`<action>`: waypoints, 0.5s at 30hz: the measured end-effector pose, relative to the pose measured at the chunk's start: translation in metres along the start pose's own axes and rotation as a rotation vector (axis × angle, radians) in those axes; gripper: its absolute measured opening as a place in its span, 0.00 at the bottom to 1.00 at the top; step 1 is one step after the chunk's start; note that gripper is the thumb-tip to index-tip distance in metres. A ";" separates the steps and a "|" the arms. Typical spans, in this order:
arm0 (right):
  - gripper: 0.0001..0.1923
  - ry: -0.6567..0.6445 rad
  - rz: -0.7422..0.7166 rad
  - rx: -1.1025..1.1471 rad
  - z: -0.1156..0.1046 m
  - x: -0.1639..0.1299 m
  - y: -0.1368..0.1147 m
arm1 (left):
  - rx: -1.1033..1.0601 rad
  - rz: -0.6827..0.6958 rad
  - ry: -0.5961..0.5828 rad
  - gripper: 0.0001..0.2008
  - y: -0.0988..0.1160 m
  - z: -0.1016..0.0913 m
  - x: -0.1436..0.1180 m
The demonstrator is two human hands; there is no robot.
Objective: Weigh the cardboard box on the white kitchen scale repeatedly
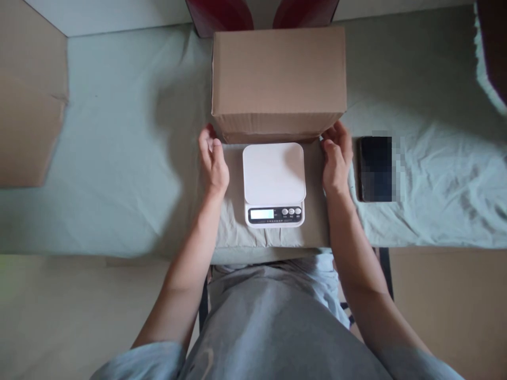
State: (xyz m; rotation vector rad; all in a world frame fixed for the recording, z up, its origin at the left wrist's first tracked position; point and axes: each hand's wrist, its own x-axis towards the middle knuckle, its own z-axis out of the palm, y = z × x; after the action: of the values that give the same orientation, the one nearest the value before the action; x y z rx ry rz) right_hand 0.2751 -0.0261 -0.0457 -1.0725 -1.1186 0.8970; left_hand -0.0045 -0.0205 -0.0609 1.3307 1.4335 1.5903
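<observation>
A closed brown cardboard box [279,74] sits on the green cloth, just behind a white digital kitchen scale [274,174]. The scale's display is lit, but its digits are too faint to read. My left hand [214,161] is beside the box's near left lower corner, fingers loosely bent and thumb apart. At the near right lower corner is my right hand [336,158], its fingers likewise bent and parted. Both hands look open around the box's sides; whether the fingertips touch the cardboard is hard to tell. Nothing rests on the scale's plate.
A dark phone [376,169], partly pixelated, lies right of my right hand. Another cardboard box [31,100] stands at the far left. Red and white packaging [222,16] is behind the middle box. The green cloth [114,158] ends at a front edge near my body.
</observation>
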 end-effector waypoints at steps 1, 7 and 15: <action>0.26 -0.002 -0.010 -0.013 0.001 0.000 0.000 | -0.004 0.000 -0.009 0.31 0.001 0.000 -0.001; 0.24 -0.078 -0.103 -0.018 0.009 -0.002 -0.012 | -0.020 0.013 -0.073 0.32 0.010 0.002 -0.005; 0.26 -0.131 -0.099 -0.021 0.012 0.001 -0.023 | 0.015 0.014 -0.115 0.34 0.025 0.010 0.005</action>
State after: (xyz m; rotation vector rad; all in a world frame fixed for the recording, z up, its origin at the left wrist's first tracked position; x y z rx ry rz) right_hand 0.2647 -0.0288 -0.0227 -0.9779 -1.2809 0.8885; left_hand 0.0078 -0.0182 -0.0367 1.4199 1.3724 1.4894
